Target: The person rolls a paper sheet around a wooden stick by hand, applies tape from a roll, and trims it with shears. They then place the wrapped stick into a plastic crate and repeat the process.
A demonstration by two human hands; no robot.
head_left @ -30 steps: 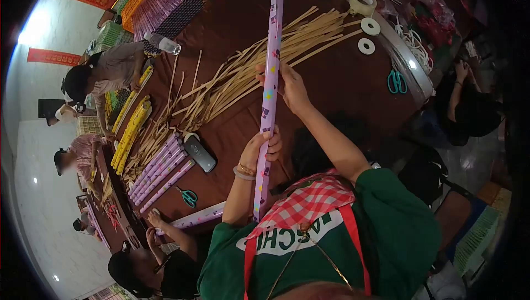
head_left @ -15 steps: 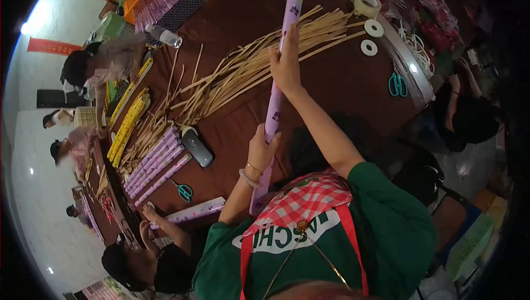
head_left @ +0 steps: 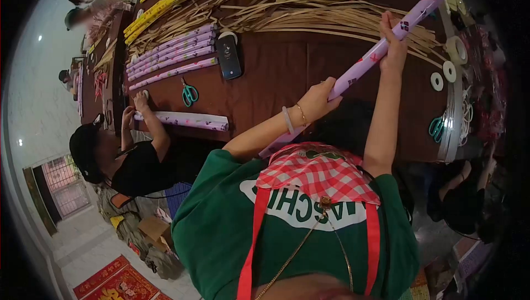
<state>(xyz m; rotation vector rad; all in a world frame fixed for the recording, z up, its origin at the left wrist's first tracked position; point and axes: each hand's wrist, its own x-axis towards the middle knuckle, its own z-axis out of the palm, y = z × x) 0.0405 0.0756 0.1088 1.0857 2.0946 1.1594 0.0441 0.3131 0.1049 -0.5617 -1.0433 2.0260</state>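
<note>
A long purple tube wrapped in patterned paper (head_left: pixel 364 63) slants across the front of my body, its far end up to the right. My left hand (head_left: pixel 317 101), with bracelets at the wrist, is closed around its lower part. Farther up, my right hand (head_left: pixel 394 51) grips the same tube, fingers showing along its left side. The tube's lower end passes behind my left forearm and reaches my red checked apron (head_left: pixel 314 170). Beyond the tube, long tan strips (head_left: pixel 309 15) lie spread over the brown-covered table (head_left: pixel 276 68).
Several purple tubes (head_left: pixel 171 51) lie left, beside a dark phone (head_left: pixel 229 57) and teal scissors (head_left: pixel 189 94). Yellow bundles (head_left: pixel 164 10) lie beyond. A person in black (head_left: pixel 135 162) handles another purple tube (head_left: pixel 185 120). Tape rolls (head_left: pixel 456 50) and more scissors (head_left: pixel 436 129) are right.
My view has turned, so the table contents appear shifted. The purple tube has tilted from nearly upright in view to slanting right, with both hands still on it.
</note>
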